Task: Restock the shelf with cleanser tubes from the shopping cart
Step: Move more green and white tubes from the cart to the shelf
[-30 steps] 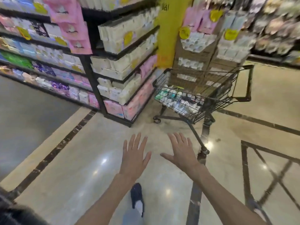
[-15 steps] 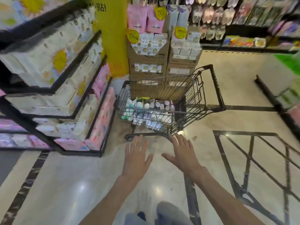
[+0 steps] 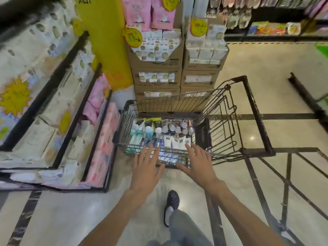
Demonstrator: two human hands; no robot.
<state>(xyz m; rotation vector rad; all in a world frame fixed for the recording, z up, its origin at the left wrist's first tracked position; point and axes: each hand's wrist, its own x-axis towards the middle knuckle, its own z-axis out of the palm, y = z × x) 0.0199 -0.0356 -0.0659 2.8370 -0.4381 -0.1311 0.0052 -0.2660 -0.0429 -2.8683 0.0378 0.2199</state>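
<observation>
Head view: the person has closed on the shopping cart [image 3: 237,121], which now fills the centre of the frame; half a second earlier it stood farther ahead, and a second earlier well off to the right. The left hand [image 3: 146,167] and right hand [image 3: 198,164] are both extended palm-down with fingers straight and spread, holding nothing. Earlier they hung over bare floor; now their fingertips overlap the cart's near rim. Contact with the wire cannot be confirmed. The cleanser tubes [image 3: 159,135] lie packed in the basket floor, just beyond the fingertips, none lifted. The shelf unit [image 3: 74,110] stands just beside the cart on the left, stocked with white and pink packs. A dark shoe [image 3: 171,205] is stepping forward. Judgement: the approach is ending; the first pick has not begun.
</observation>
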